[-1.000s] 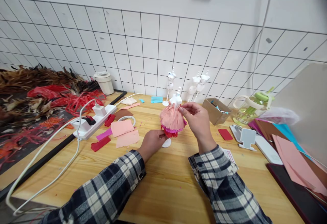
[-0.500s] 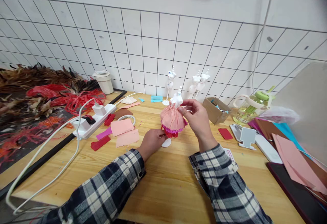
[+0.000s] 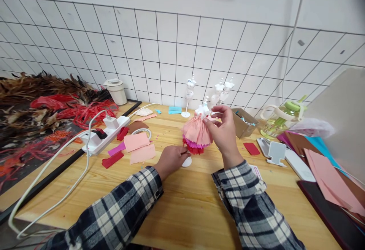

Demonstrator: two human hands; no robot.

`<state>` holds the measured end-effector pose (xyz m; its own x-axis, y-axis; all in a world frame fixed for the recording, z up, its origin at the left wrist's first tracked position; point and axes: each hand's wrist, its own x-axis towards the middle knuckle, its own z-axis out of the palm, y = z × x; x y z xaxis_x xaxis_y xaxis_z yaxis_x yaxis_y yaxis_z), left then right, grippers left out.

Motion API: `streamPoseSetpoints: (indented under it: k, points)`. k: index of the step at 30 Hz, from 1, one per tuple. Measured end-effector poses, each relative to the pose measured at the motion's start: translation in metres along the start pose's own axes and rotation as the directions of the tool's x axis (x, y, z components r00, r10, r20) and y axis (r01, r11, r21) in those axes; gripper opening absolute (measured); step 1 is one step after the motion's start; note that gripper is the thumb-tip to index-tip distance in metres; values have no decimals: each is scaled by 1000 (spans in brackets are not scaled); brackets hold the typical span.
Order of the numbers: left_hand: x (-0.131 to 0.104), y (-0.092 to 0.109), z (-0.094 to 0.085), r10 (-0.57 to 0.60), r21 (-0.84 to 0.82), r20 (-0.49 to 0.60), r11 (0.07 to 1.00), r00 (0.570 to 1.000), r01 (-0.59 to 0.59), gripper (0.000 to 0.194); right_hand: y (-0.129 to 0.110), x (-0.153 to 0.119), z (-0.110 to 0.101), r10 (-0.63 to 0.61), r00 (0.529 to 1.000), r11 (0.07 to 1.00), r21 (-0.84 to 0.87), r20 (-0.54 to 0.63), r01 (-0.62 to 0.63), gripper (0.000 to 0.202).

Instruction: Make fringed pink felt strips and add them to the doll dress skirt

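Observation:
A small white mannequin wears a layered skirt of pink, magenta and red paper, and leans to the right. Below the skirt, my left hand pinches the stand just above its round white base; the fingers partly hide the stand. My right hand is at the right side of the waist, thumb against the top of the pink paper, other fingers curved and apart from the thumb.
Behind stand three bare mannequins, one on the left. A cardboard box, bottle and phone stand are right. Pink paper pieces, a tape roll and a power strip lie left.
The dressed mannequin has tilted and shifted to the right. My right hand has moved slightly right and its fingers have opened a little; my left hand has shifted slightly right with the stand.

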<state>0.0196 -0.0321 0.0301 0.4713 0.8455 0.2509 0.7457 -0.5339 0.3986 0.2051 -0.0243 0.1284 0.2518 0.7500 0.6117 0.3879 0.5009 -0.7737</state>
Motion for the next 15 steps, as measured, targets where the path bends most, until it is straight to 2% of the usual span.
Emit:
streamPoseSetpoints:
  k: [2,4,6,11,15]
  points:
    - [0,0,3,3,-98,-6,995,1000,-4,26,-5,-3,0,-148,986,975,-176,-75,133,23]
    - [0,1,6,-2,-179,-14,984,1000,-1,25,-9,-6,0,-262,965,929,-280,-31,243,7]
    - [0,1,7,-11,-215,-15,977,1000,8,25,-10,-8,0,-318,948,896,-320,17,307,8]
    - [1,1,5,-56,-225,5,973,998,55,24,-6,-11,2,-352,933,859,-370,72,352,16]
    - [1,0,5,-104,-234,-7,967,995,100,25,-4,-13,6,-305,942,852,-402,140,336,21]
